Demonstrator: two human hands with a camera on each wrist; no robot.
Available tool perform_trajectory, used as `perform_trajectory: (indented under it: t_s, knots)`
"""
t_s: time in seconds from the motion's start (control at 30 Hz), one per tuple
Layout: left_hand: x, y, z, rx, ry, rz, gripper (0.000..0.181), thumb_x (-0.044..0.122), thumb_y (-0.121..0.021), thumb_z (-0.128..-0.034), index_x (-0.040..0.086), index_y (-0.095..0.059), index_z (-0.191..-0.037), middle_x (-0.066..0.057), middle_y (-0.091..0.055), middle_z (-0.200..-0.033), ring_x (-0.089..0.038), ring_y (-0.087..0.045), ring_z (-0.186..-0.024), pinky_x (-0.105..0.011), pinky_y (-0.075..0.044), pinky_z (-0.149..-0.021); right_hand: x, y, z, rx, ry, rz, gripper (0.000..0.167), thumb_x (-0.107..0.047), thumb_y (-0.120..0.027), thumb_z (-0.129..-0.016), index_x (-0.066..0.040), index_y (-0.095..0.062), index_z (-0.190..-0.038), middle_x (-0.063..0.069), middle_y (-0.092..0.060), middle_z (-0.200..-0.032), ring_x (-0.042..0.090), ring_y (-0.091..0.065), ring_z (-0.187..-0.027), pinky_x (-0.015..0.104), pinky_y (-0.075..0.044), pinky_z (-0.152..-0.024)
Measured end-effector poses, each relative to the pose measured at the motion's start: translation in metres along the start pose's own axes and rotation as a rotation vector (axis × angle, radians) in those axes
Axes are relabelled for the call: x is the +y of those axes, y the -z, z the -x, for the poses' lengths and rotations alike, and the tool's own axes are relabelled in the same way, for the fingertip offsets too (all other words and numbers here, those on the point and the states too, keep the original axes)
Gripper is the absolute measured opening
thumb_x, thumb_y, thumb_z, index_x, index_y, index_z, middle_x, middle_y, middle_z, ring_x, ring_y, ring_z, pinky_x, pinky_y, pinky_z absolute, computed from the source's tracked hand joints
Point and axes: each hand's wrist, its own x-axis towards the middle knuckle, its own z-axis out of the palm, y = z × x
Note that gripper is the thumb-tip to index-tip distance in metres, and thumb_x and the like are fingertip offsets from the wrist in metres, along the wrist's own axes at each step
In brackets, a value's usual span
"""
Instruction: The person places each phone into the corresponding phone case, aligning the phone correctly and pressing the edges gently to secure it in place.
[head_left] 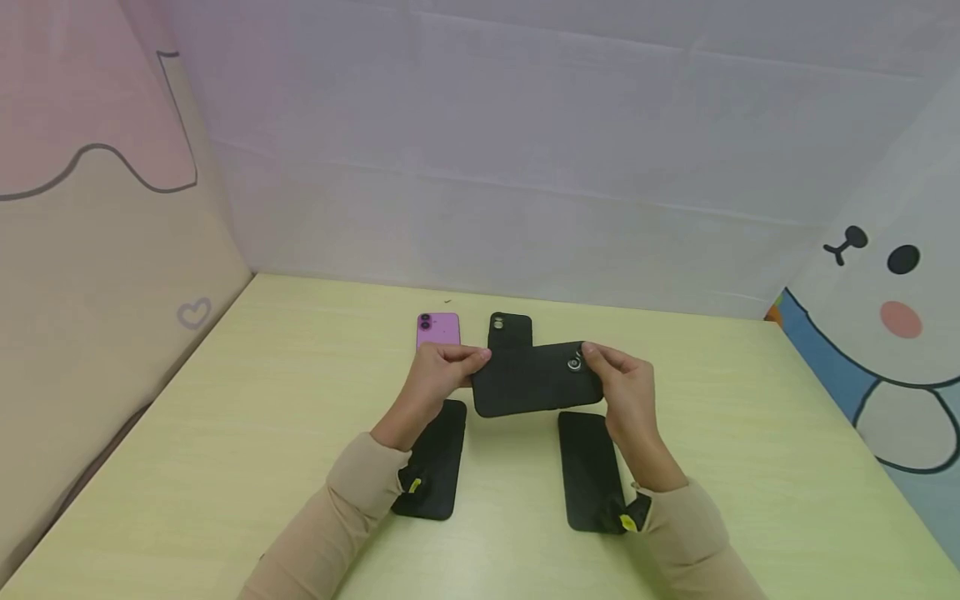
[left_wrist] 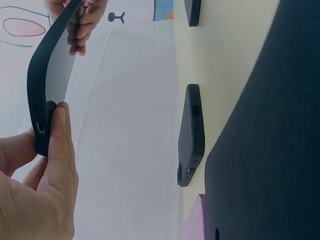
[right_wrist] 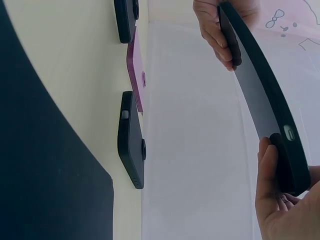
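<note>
The left hand [head_left: 437, 382] and right hand [head_left: 630, 390] pinch opposite ends of a black phone [head_left: 525, 383], held sideways above the worktop [head_left: 300, 375]. Just beyond, I see a purple phone [head_left: 442, 330] and a second black phone [head_left: 513, 333] lying near each other.

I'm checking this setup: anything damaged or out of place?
A tiny dark mark lies on the table behind the purple phone, odd on the pale surface; too small to identify. The black case between the left hand and right hand looks bowed in the wrist views, perhaps lens distortion.
</note>
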Motion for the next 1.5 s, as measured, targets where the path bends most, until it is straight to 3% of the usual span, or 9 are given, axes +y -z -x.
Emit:
perform_trajectory:
  t_s: [0.17, 0.4, 0.63, 0.83, 1.0, 1.2, 1.5]
  knots:
    - [0.0006, 0.0015, -0.0013, -0.014, 0.067, 0.050, 0.020, 0.012, -0.069, -0.0805, -0.001, -0.071, -0.096, -0.008, -0.071, -0.082, -0.012, -0.066, -0.065, -0.037, -0.050, -0.087, -0.0010, -0.0007, -0.0001, 0.023, 0.002, -0.019, 0.036, -0.016, -0.063, -0.087, 0.012, -0.060, -0.110, -0.015, -0.065, -0.075, 0.005, -0.062, -0.084, 0.016, -0.050, -0.077]
    - [0.0014, 0.0019, -0.0007, -0.018, 0.122, 0.066, 0.020, 0.012, -0.070, -0.0797, 0.000, -0.071, -0.095, -0.004, -0.069, -0.078, -0.012, -0.065, -0.064, -0.035, -0.053, -0.081, -0.0022, -0.0010, 0.0001, 0.039, -0.002, -0.050, 0.036, -0.013, -0.064, -0.086, 0.014, -0.059, -0.109, -0.014, -0.066, -0.072, 0.004, -0.063, -0.080, 0.018, -0.052, -0.073]
    - [0.0024, 0.0029, 0.0003, -0.056, 0.170, 0.079, 0.022, 0.016, -0.069, -0.0811, 0.003, -0.070, -0.099, -0.005, -0.070, -0.086, -0.015, -0.068, -0.071, -0.041, -0.043, -0.097, -0.0035, 0.0001, 0.0006, 0.031, -0.014, -0.071, 0.035, -0.012, -0.063, -0.086, 0.014, -0.058, -0.110, -0.013, -0.067, -0.073, 0.004, -0.063, -0.083, 0.018, -0.052, -0.075]
    - [0.0024, 0.0031, 0.0009, -0.090, 0.192, 0.089, 0.022, 0.016, -0.067, -0.0828, 0.003, -0.070, -0.100, -0.004, -0.068, -0.088, -0.015, -0.066, -0.073, -0.040, -0.045, -0.095, -0.0038, 0.0003, 0.0006, 0.031, -0.007, -0.075, 0.034, -0.011, -0.062, -0.086, 0.014, -0.057, -0.109, -0.014, -0.067, -0.071, 0.003, -0.064, -0.081, 0.018, -0.052, -0.075]
    - [0.0028, 0.0022, 0.0009, -0.113, 0.173, 0.086, 0.022, 0.017, -0.065, -0.0844, 0.001, -0.069, -0.100, -0.003, -0.066, -0.086, -0.014, -0.064, -0.072, -0.036, -0.048, -0.089, -0.0030, 0.0003, 0.0009, 0.037, 0.006, -0.070, 0.032, -0.009, -0.061, -0.086, 0.014, -0.057, -0.108, -0.014, -0.067, -0.070, 0.003, -0.064, -0.081, 0.017, -0.050, -0.078]
    - [0.0030, 0.0000, 0.0017, -0.185, 0.144, 0.077, 0.024, 0.016, -0.060, -0.0884, -0.003, -0.064, -0.102, -0.003, -0.060, -0.087, -0.013, -0.059, -0.073, -0.030, -0.052, -0.080, -0.0023, 0.0016, 0.0008, 0.048, 0.002, -0.049, 0.031, -0.009, -0.061, -0.087, 0.013, -0.058, -0.108, -0.017, -0.066, -0.070, 0.001, -0.064, -0.080, 0.015, -0.048, -0.081]
    - [0.0044, -0.0046, 0.0084, -0.220, 0.090, -0.069, 0.029, 0.017, -0.052, -0.0936, -0.004, -0.060, -0.112, -0.008, -0.060, -0.094, -0.014, -0.058, -0.083, -0.039, -0.048, -0.090, -0.0033, 0.0019, 0.0022, 0.051, 0.009, -0.061, 0.031, -0.009, -0.061, -0.087, 0.014, -0.057, -0.107, -0.017, -0.067, -0.066, 0.002, -0.065, -0.075, 0.015, -0.050, -0.077]
